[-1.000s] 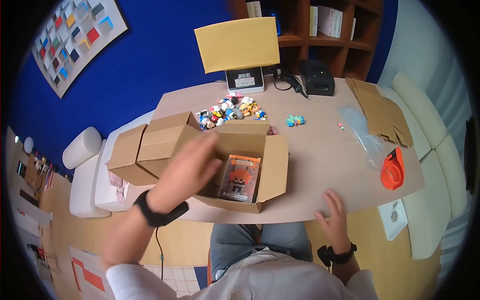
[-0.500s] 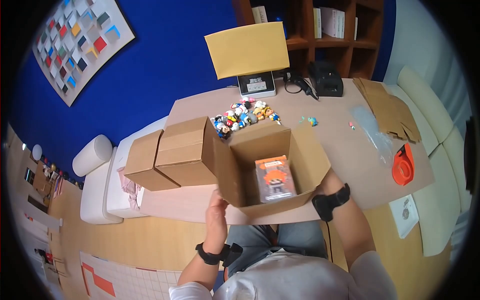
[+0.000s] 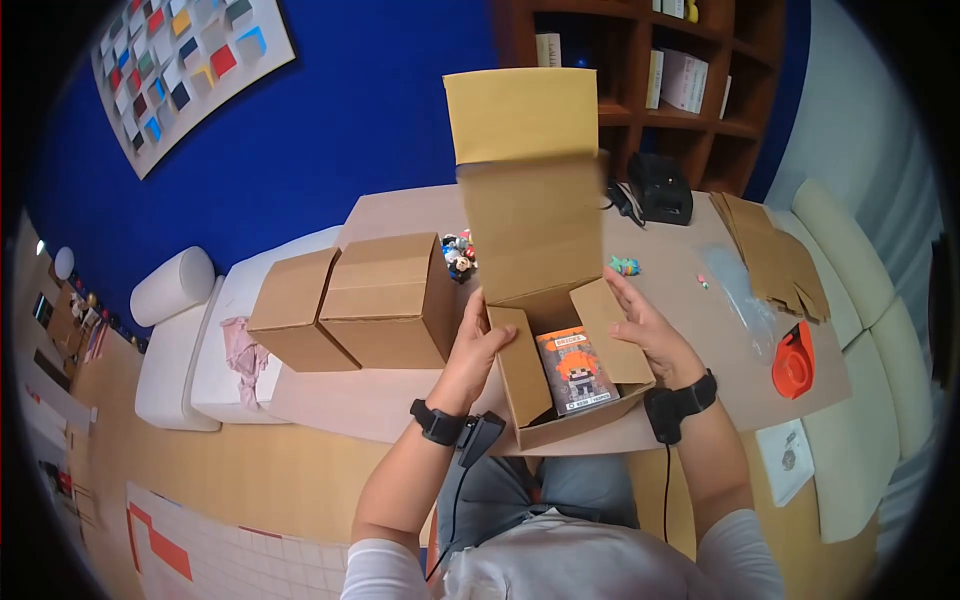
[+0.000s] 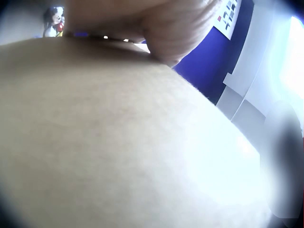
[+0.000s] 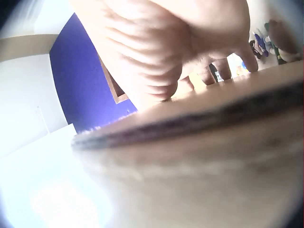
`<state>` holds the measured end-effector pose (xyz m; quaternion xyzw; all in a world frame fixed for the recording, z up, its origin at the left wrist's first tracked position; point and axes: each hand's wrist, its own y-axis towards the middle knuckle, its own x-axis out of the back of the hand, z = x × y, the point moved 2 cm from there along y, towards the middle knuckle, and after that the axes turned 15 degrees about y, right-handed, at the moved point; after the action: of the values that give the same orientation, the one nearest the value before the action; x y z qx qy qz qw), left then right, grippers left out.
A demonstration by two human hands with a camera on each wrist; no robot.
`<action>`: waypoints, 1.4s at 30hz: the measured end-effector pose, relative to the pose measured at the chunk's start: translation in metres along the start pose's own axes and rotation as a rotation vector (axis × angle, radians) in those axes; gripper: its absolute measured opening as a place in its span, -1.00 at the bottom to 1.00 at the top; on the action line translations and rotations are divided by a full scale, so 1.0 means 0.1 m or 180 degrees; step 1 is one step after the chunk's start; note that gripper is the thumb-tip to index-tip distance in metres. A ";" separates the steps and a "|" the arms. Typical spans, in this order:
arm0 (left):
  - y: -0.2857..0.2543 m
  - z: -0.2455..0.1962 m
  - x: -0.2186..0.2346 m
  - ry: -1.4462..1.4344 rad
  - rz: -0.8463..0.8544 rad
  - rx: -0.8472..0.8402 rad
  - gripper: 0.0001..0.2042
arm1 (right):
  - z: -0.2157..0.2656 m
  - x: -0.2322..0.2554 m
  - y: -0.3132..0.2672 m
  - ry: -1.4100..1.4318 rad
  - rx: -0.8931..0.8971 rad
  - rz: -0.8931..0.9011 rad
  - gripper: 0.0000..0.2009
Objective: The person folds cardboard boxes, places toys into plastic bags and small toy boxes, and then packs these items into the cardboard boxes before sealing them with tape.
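An open cardboard box stands at the table's near edge, its large back flap upright and the side flaps partly folded inward. Inside lies a small box with an orange-haired block figure. My left hand grips the box's left side, thumb over the side flap. On the right, my right hand holds the other side, with its thumb on the right flap. In the right wrist view my right hand shows with its fingers partly hidden; the left wrist view shows part of my left hand.
Two closed cardboard boxes stand to the left. Small figurines show behind the box, partly hidden. A teal toy, plastic wrap, flattened cardboard and an orange tape dispenser lie to the right.
Both hands have come to the open box and grip its sides. The box has turned, its back flap has risen and its side flaps have moved inward.
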<state>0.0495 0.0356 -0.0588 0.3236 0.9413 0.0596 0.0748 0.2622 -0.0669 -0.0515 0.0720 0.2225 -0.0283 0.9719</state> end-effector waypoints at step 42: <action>-0.91 0.10 -0.17 0.3187 -0.0712 -0.2097 -0.76 | 0.97 2.99 -2.69 -0.3350 -0.0669 -0.3849 -0.46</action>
<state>0.0105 -0.0455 -0.0815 0.1152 0.8225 0.4844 -0.2749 0.5490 -0.3542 -0.1302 -0.1753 -0.2622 -0.5582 0.7674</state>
